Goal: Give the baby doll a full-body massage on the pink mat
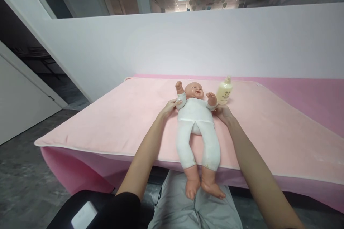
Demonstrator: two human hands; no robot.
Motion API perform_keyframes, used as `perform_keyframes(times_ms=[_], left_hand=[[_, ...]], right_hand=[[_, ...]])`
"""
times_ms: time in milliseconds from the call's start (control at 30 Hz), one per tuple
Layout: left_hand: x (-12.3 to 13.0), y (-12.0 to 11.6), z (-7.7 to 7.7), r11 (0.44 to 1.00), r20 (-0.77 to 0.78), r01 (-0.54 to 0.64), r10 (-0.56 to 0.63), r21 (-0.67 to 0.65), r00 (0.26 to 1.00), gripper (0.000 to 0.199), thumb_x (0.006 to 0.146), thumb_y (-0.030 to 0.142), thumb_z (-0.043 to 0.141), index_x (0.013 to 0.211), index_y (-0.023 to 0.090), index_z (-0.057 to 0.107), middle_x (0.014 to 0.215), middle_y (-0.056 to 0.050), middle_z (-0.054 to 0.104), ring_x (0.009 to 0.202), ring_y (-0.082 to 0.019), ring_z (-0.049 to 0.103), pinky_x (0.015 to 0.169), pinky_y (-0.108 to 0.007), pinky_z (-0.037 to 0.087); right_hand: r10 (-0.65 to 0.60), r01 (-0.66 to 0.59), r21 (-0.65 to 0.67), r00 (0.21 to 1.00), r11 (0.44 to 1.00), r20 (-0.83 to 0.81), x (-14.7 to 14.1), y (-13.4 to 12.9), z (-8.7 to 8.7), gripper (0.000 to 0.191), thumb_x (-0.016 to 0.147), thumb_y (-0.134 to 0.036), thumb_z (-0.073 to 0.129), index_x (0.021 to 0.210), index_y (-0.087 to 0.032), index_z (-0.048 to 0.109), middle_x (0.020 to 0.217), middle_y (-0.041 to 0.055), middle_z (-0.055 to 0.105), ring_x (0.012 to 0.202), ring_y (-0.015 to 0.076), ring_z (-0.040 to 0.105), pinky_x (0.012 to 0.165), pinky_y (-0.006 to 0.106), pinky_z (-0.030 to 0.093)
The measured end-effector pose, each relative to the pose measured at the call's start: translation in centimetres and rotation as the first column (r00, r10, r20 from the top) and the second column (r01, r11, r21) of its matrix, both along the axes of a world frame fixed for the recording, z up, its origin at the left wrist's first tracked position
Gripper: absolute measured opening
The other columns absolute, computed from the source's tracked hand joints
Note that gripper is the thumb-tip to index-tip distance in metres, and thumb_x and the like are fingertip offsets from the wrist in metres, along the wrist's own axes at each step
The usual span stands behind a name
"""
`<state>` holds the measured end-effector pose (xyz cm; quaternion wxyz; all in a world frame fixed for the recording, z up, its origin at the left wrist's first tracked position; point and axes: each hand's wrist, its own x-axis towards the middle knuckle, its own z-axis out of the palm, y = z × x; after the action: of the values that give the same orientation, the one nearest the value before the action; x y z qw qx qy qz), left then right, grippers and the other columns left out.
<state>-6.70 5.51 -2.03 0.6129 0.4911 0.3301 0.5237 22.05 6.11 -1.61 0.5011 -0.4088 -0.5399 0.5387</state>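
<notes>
A baby doll (195, 110) with a white top and white leggings lies face up, head toward the wall, its bare feet hanging past the table's front edge. My left hand (171, 107) is closed on the doll's bent arm on the left side, the thumb lying over the sleeve. On the other side, my right hand (223, 113) is at the doll's other arm, its fingers partly hidden behind the sleeve and elbow. A pale yellow pump bottle (224, 91) stands upright just behind my right hand.
The doll lies on a pink blanket (113, 121) over a pink-covered table. A white wall (188, 46) with windows above it rises behind. My lap is under the doll's feet, and a white flat object (84, 216) lies at the lower left.
</notes>
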Motion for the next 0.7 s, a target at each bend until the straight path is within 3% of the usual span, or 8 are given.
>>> perform_keyframes(times_ms=[167, 333, 500, 600, 700], left_hand=[[0.3, 0.3, -0.3, 0.997, 0.014, -0.067, 0.068, -0.039, 0.998, 0.046, 0.06, 0.046, 0.082, 0.087, 0.01, 0.071, 0.087, -0.009, 0.07, 0.079, -0.019, 0.062, 0.077, -0.031, 0.043], [0.7, 0.7, -0.6, 0.983, -0.007, -0.159, 0.159, -0.088, 0.987, 0.047, 0.055, 0.049, 0.083, 0.076, 0.01, 0.068, 0.076, -0.008, 0.067, 0.068, -0.015, 0.059, 0.07, -0.03, 0.043], [1.0, 1.2, -1.2, 0.975, -0.038, -0.205, 0.202, -0.084, 0.979, 0.049, 0.054, 0.05, 0.083, 0.076, 0.01, 0.066, 0.074, -0.007, 0.066, 0.064, -0.013, 0.057, 0.064, -0.028, 0.041], [1.2, 1.6, -1.6, 0.968, -0.054, -0.244, 0.241, -0.064, 0.969, 0.049, 0.053, 0.051, 0.082, 0.075, 0.01, 0.066, 0.072, -0.007, 0.065, 0.064, -0.014, 0.057, 0.062, -0.027, 0.04], [1.4, 2.1, -2.0, 0.926, -0.195, -0.377, 0.367, -0.019, 0.91, 0.042, 0.058, 0.05, 0.078, 0.064, 0.011, 0.063, 0.06, -0.003, 0.059, 0.056, -0.012, 0.05, 0.054, -0.025, 0.033]], right_hand=[[0.072, -0.096, -0.095, 0.972, 0.991, -0.225, 0.0, 0.5, -0.6, 0.024, 0.053, -0.025, 0.069, 0.074, -0.02, 0.058, 0.061, -0.0036, 0.052, 0.055, 0.0097, 0.039, 0.051, 0.023, 0.03], [-0.002, -0.029, -0.126, 0.969, 0.992, -0.246, -0.3, 0.6, -0.9, 0.041, 0.054, -0.045, 0.082, 0.075, -0.019, 0.058, 0.061, -0.0043, 0.05, 0.055, 0.0088, 0.039, 0.05, 0.022, 0.03], [-0.054, 0.029, -0.125, 0.979, 0.992, -0.195, -0.5, 0.9, -1.1, 0.047, 0.052, -0.049, 0.084, 0.074, -0.017, 0.06, 0.06, -0.0034, 0.053, 0.053, 0.008, 0.041, 0.047, 0.022, 0.031], [-0.139, 0.126, -0.136, 0.986, 0.983, -0.093, -1.0, 1.0, -1.4, 0.047, 0.051, -0.052, 0.083, 0.07, -0.016, 0.059, 0.057, -0.0027, 0.054, 0.048, 0.0073, 0.04, 0.045, 0.022, 0.034], [-0.232, 0.235, -0.108, 0.972, 0.966, 0.041, -1.8, 1.2, -1.8, 0.046, 0.054, -0.055, 0.079, 0.068, -0.016, 0.059, 0.055, -0.0018, 0.054, 0.046, 0.009, 0.044, 0.042, 0.023, 0.036]])
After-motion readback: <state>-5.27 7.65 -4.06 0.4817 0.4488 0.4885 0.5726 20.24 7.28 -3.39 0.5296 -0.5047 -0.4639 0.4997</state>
